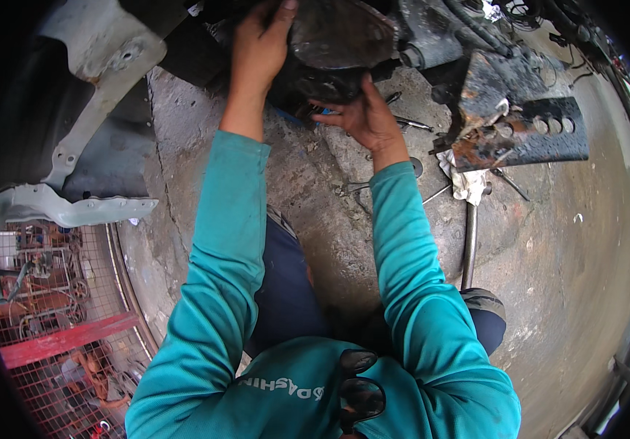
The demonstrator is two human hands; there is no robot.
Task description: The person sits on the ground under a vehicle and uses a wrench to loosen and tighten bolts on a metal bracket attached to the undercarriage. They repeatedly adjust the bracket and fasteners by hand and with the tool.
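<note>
A dark, greasy metal part (344, 35) hangs at the top middle, under a vehicle's front. My left hand (260, 51) reaches up to its left side, fingers bent around the edge and the thumb near its face; some fingertips are hidden. Below the part, a rounded black piece (329, 84) shows. Under this piece lies my right hand (366, 121), palm up, its thumb raised against the lower right edge and its fingers stretched leftward and apart. A bit of blue (318, 111) shows by those fingertips, too small to name.
Several hand tools, among them a wrench (411, 124), lie on the stained concrete floor (549, 241). A rusty bracket with holes (520, 135) juts out at right, above a white rag (467, 183) and a metal pipe (470, 245). Pale body metal (73, 205) and a wire-mesh fence (102, 271) stand left.
</note>
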